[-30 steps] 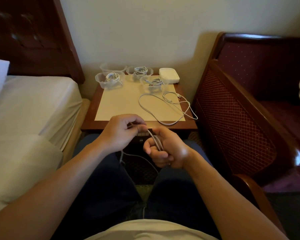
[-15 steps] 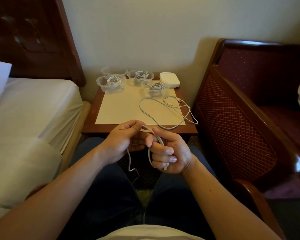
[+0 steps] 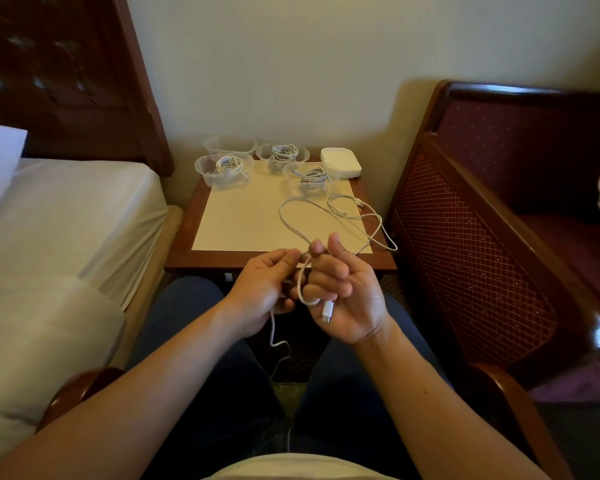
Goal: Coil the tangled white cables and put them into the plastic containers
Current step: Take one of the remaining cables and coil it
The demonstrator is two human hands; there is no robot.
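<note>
Right hand: right hand (image 3: 343, 296) is turning palm-up over the lap, fingers curled round a loop of white cable (image 3: 302, 282), the plug end (image 3: 327, 310) lying against the palm.
Left hand: left hand (image 3: 264, 289) is pinching the same cable just beside the right fingers, its free length (image 3: 274, 336) trailing down between the knees.
Step in hand: winding appears to be under way, only the first turns formed.
Next move: likely calling for the left hand to be feeding more slack round the right fingers, keeping the loops even until the tail is taken up.
Remaining work: second loose cable (image 3: 329, 223) is sprawling across the table (image 3: 184, 258), partly on the cream mat (image 3: 243, 220), reaching over the right edge.
Containers: three plastic tubs (image 3: 224, 169) (image 3: 282, 155) (image 3: 307, 176) are holding coils; a fourth tub (image 3: 230, 144) at the back looks empty, near a white box (image 3: 340, 161).
Room: bed (image 3: 66, 216) is flanking the left, a wooden armchair (image 3: 499, 220) the right, a plain wall behind.
</note>
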